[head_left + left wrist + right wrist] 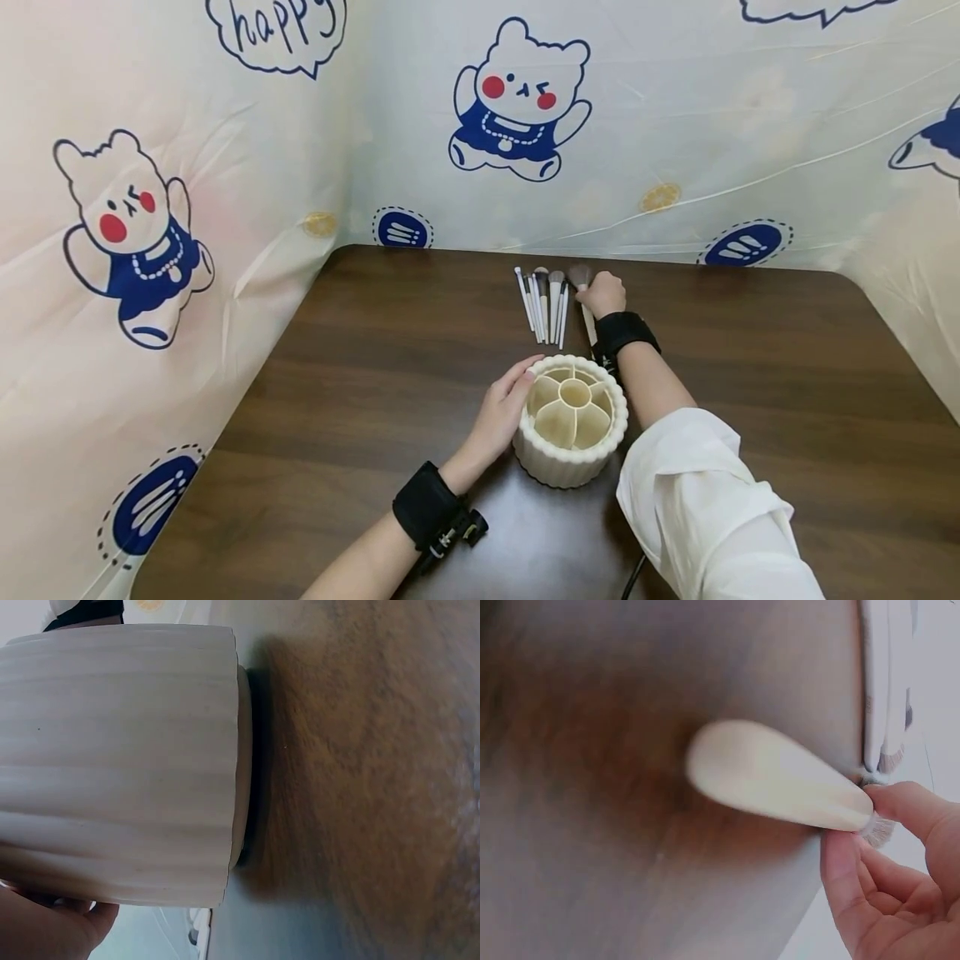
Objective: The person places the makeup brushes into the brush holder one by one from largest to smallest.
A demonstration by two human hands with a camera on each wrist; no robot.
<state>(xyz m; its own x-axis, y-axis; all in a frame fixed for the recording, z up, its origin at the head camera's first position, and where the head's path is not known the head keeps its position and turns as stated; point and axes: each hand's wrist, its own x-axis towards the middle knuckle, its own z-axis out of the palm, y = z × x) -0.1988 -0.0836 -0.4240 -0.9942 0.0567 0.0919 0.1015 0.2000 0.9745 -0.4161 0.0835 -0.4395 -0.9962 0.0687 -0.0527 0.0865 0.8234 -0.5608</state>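
A cream, fluted round brush holder [561, 468] stands upright on the table, divided inside into petal-shaped compartments around a central ring. My left hand [497, 417] grips its left side, with fingertips at the scalloped rim; the holder's wall [124, 765] fills much of the left wrist view. Beyond the holder, my right hand [604, 294] pinches a large makeup brush [588, 325] near its bristle end. The brush's thick pale handle [772, 776] points toward the camera in the right wrist view. To its left lie several smaller makeup brushes [554, 308] side by side, bristles facing away.
The dark brown wooden table [360, 417] ends at the back against a pale printed curtain [637, 108], which also hangs along both sides. A black cable [633, 577] runs by the right sleeve [712, 508] at the near edge.
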